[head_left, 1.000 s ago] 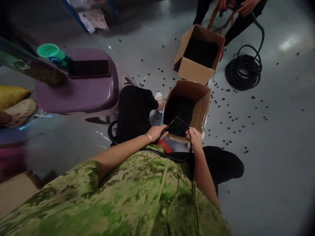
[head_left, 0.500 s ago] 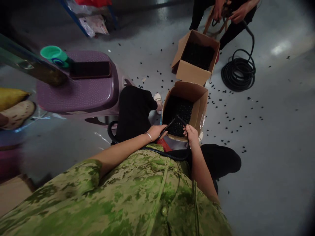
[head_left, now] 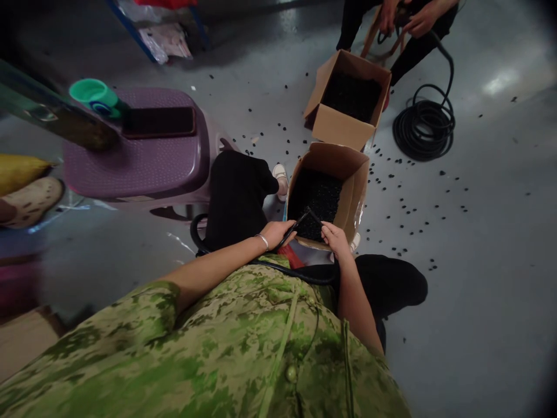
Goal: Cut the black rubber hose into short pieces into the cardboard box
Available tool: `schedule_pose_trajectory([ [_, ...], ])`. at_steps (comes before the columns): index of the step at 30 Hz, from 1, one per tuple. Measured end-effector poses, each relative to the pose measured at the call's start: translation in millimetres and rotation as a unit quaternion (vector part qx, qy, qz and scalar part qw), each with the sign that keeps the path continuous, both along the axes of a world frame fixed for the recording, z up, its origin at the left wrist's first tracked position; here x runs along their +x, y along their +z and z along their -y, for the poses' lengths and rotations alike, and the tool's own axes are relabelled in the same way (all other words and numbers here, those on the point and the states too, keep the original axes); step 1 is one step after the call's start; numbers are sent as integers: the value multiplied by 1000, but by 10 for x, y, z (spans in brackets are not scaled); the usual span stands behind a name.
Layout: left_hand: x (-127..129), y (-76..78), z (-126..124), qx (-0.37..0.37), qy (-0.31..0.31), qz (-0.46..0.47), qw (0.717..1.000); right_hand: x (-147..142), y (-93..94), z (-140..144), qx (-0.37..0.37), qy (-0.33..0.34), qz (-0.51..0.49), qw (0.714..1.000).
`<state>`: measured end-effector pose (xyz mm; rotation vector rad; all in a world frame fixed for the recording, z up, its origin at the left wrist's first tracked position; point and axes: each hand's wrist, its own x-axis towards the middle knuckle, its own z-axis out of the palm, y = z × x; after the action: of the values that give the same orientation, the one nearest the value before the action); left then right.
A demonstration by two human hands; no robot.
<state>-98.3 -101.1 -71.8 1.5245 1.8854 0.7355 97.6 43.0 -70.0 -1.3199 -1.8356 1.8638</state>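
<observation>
A: The fingers of the left hand [head_left: 275, 232] are curled shut round a slim black tool [head_left: 296, 224], maybe a cutter. Its long axis runs up and to the right, out over the near cardboard box [head_left: 353, 194].

B: And the right hand [head_left: 336, 238]?

A: Pinched closed on the end of the black hose [head_left: 278, 267]. That free end pokes up and left from the fingertips, so hose tip and tool tip nearly meet between the two hands, just above the box's near rim. Neither hand is clearly nearer; each brings its own piece to that spot.

B: Where does the hose run from there?

A: Back under the right wrist, across the lap against the green camouflage shirt [head_left: 243, 348], then round behind the left knee. It looks ribbed, matt and bendy.

B: What's in the box?

A: Small black pieces [head_left: 319, 194], heaped and grainy. The cardboard is plain brown, flaps open.

B: Further out?

A: More black bits scattered [head_left: 404, 203] on the smooth grey floor [head_left: 478, 244], a second open box [head_left: 343, 125] also full, a purple plastic stool [head_left: 134, 157] with a green cup [head_left: 89, 93] to the left, a tight coil of hose [head_left: 424, 128], and another person's hands [head_left: 418, 20] working a hose at the top edge
</observation>
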Motion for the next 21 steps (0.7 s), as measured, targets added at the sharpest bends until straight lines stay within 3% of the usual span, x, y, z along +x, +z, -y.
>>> schedule_pose_trajectory([
  [6,6,-50,-19,-30,-3,-5,1000,3,-10,-57,27,58,25,998],
  [11,-21,-25,-80,-88,5,-86,992,-16,15,-96,119,114,82,983],
  [16,-35,19,-101,-106,-22,-135,985,-153,55,-54,252,121,76,957],
  [21,-21,15,-86,-97,-15,-111,989,-335,36,15,288,87,56,952],
])
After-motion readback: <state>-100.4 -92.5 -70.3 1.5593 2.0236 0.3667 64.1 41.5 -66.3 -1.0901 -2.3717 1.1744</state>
